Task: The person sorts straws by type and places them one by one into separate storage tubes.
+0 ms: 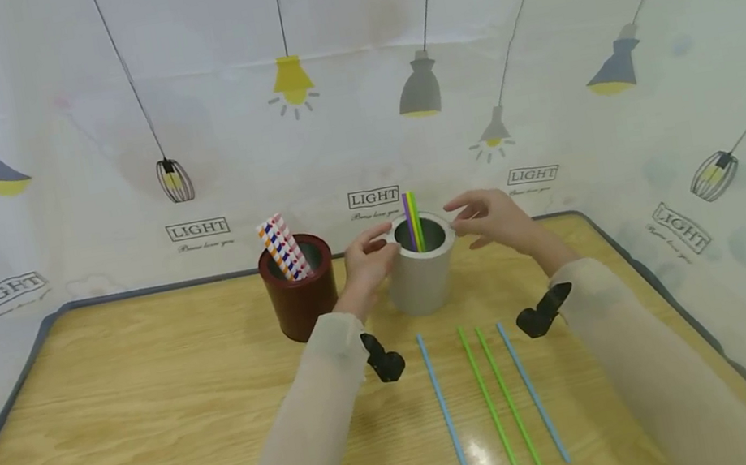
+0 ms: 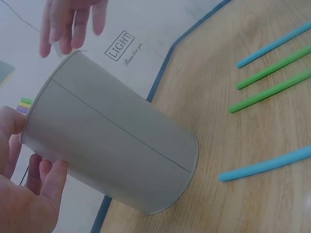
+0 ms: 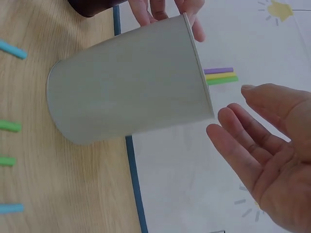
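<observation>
A pale grey cylindrical holder (image 1: 419, 284) stands upright on the table with a small bunch of purple, yellow and green straws (image 1: 414, 222) in it. My left hand (image 1: 372, 261) is at the left of its rim, fingers loosely bent. In the left wrist view, the left fingertips (image 2: 59, 170) overlap the holder's side near the rim. On the opposite side, my right hand (image 1: 495, 219) is spread, with its fingertips beside the rim and nothing between them. The right wrist view shows a gap between the right thumb (image 3: 272, 97) and the holder.
Left of the grey holder stands a dark red-brown holder (image 1: 302, 306) with patterned paper straws (image 1: 283, 247). Nearer me, two blue straws (image 1: 445, 410) and two green straws (image 1: 487, 398) lie side by side on the wooden table (image 1: 176, 430). Lamp-printed sheeting (image 1: 211, 103) surrounds the table's back and sides.
</observation>
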A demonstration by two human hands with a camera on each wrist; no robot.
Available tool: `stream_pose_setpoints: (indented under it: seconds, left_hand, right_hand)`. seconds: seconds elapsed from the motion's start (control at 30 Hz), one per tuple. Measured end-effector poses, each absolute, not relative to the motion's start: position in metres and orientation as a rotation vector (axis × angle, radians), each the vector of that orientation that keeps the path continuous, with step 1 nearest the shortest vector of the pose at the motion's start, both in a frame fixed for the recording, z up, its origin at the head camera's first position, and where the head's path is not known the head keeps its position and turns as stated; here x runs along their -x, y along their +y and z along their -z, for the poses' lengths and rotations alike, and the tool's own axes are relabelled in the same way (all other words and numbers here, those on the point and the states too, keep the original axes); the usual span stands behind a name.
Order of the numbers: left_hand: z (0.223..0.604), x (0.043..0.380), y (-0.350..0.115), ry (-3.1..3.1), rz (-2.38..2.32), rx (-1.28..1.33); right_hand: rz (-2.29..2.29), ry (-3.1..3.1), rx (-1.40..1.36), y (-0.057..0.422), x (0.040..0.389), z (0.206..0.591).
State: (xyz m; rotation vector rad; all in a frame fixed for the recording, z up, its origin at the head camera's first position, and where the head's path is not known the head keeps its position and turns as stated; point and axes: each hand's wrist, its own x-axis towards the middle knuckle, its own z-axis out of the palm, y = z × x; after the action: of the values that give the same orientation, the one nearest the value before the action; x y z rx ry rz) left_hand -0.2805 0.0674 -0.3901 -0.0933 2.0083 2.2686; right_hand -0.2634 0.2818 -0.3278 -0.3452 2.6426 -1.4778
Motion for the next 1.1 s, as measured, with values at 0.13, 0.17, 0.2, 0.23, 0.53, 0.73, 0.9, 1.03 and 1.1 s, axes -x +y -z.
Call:
stream_pose_setpoints:
  seconds: [0.13, 0.17, 0.2, 0.23, 0.53, 0.73, 0.9, 1.03, 1.1]
  left_hand:
    - [0.391, 0.28, 0.065, 2.02, -2.259, 0.108]
    - [0.391, 0.28, 0.065, 2.024, -2.258, 0.11]
    - [0.391, 0.28, 0.065, 2.028, -2.257, 0.11]
    - [0.391, 0.28, 0.064, 2.029, -2.258, 0.113]
    - [0.39, 0.279, 0.065, 2.021, -2.271, 0.108]
    - [0.387, 0.279, 0.066, 2.009, -2.262, 0.104]
    - [0.386, 0.28, 0.066, 2.004, -2.263, 0.106]
    - [0.387, 0.279, 0.067, 1.997, -2.257, 0.114]
    - [0.388, 0.28, 0.067, 2.001, -2.257, 0.108]
  right_hand:
    - [1.479, 2.654, 0.328, 0.293, 0.255, 0.333]
    - [1.482, 2.651, 0.321, 0.296, 0.252, 0.335]
    - [1.48, 2.648, 0.315, 0.3, 0.25, 0.337]
    - [1.477, 2.641, 0.308, 0.303, 0.247, 0.34]
    - [1.487, 2.508, 0.183, 0.332, 0.215, 0.393]
    - [1.501, 2.458, 0.063, 0.343, 0.196, 0.421]
    - [1.565, 2.413, -0.008, 0.344, 0.184, 0.435]
    - [1.614, 2.388, -0.048, 0.342, 0.178, 0.442]
    - [1.64, 2.39, -0.063, 0.34, 0.175, 0.444]
